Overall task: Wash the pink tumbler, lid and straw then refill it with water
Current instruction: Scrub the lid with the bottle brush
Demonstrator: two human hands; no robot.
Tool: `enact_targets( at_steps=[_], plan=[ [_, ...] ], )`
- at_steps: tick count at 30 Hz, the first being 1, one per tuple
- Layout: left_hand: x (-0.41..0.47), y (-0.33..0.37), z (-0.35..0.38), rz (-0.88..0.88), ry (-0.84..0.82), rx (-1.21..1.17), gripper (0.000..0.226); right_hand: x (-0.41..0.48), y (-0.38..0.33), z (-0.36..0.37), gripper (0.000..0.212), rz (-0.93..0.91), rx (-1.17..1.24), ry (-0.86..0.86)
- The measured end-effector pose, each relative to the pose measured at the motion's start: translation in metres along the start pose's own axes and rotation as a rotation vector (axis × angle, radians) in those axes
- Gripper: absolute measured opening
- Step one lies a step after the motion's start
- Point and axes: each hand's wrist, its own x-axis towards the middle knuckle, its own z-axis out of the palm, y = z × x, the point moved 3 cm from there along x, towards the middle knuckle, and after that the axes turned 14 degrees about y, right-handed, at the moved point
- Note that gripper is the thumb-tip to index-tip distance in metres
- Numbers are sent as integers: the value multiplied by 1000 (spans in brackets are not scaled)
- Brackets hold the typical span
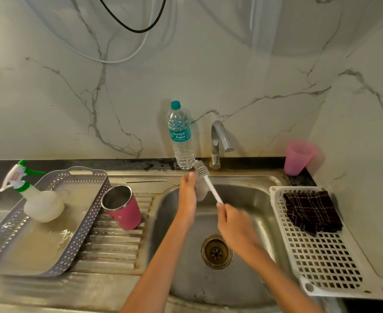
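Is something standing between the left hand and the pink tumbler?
Nothing visible: only bare drainboard lies between the left hand and the pink tumbler. That hand, though, holds a clear object.

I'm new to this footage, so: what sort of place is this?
Probably a home kitchen: a steel sink with a tap, a pink tumbler on the drainer, and a bottle brush in the right hand, against a clear lid the left hand holds.

Pink tumbler (124, 207) upright on drainboard (113, 245), metal straw (152, 181) lying behind
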Motion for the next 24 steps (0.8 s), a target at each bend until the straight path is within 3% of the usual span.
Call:
enact_targets(
  at_steps=[7, 11, 17, 24],
  plan=[
    [7, 5, -2, -14, 33, -57, 21, -20, 1, 0, 44, -55, -67, -15],
    [2, -6, -4, 4, -43, -32, 19, 4, 2, -11, 41, -45, -54, 16],
    [15, -8, -20, -38, -17, -138, 56, 18, 8, -16, 44, -23, -64, 22],
    [18, -8, -20, -294, 124, -640, 45, -14, 9, 4, 41, -34, 12, -2]
  ],
)
